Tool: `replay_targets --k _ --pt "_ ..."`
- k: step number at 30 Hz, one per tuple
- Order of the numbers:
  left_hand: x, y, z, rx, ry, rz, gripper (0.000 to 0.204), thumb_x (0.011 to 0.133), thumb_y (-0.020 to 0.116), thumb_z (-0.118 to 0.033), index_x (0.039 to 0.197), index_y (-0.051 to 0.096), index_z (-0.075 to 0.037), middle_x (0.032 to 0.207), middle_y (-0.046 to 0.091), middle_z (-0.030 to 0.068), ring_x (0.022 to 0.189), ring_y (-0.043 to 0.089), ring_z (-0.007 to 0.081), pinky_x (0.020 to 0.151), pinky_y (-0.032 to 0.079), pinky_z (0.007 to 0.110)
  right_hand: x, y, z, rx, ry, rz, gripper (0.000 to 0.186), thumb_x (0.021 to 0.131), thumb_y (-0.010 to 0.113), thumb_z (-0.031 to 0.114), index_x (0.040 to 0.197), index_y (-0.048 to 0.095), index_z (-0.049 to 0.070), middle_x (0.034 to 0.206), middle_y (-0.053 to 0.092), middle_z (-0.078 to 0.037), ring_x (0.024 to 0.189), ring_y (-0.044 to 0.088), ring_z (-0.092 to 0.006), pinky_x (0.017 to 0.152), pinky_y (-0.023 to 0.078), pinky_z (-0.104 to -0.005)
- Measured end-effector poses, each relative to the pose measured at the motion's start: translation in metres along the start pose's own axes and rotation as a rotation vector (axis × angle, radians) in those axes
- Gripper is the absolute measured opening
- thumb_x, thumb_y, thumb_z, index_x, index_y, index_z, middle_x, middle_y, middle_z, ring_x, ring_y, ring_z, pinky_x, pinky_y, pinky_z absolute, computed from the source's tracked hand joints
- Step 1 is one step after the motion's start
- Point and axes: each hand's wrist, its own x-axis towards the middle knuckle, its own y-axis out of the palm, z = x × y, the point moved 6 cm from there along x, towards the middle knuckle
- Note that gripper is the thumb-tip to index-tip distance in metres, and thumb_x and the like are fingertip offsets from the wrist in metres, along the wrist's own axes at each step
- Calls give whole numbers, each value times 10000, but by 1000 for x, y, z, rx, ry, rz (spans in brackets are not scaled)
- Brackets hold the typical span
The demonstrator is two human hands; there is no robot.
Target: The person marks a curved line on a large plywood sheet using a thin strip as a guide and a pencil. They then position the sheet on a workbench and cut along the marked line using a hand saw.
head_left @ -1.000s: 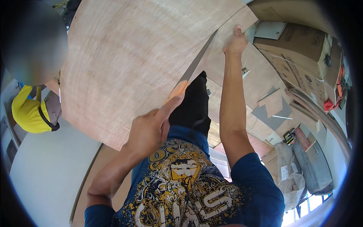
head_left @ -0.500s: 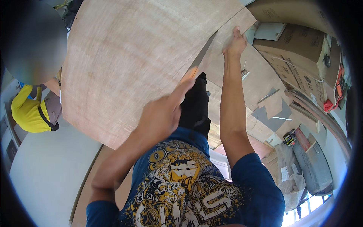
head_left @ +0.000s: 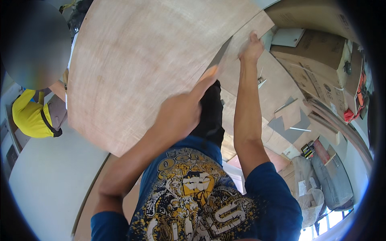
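Observation:
A large pale plywood sheet point(head_left: 152, 52) spreads across the upper middle, with a long cut line running down from its far right edge. My left hand point(head_left: 179, 112), slightly smeared by motion, is closed around the orange handle point(head_left: 210, 74) of a handsaw. The saw's grey blade point(head_left: 220, 53) lies along the cut, its far tip at the wood. Beyond it on the right, my right hand point(head_left: 252, 49) grips the narrow plywood strip point(head_left: 257, 25) beside the cut, thumb on top and the other fingers hidden.
A person in a yellow top point(head_left: 31, 114) is at the left, one forearm reaching toward the sheet's edge. Large cardboard boxes point(head_left: 313, 60) stand at the right. Plywood offcuts point(head_left: 288, 114) lie below them, near a grey wrapped roll point(head_left: 331, 180). A pale curved surface point(head_left: 48, 172) is at lower left.
My left hand has pushed the handsaw forward and to the right along the cut, so less blade shows. My right hand stays on the strip.

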Motion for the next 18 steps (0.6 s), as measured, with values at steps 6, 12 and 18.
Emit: replay_targets --k 6,12,18 --pt "-81 -12 17 36 -7 -8 721 857 562 21 1517 412 -227 756 661 177 634 660 362 610 533 477 -12 -7 3 -30 14 -9 549 998 629 183 1397 416 -128 1343 551 -184 1207 538 -289 1062 410 -410" --pt "72 33 25 3 107 -137 715 828 554 23 1485 436 -232 835 688 217 734 663 419 675 534 497 -5 -19 -17 -3 -30 -16 215 962 635 108 1085 567 -55 1008 620 -89 886 591 -211 793 494 -378" --pt "67 36 9 26 91 -127 681 844 560 25 1478 437 -193 854 689 220 762 674 421 686 538 508 1 -16 -8 7 -71 28 377 984 633 137 1255 520 -100 1193 606 -155 1052 598 -272 924 493 -411"
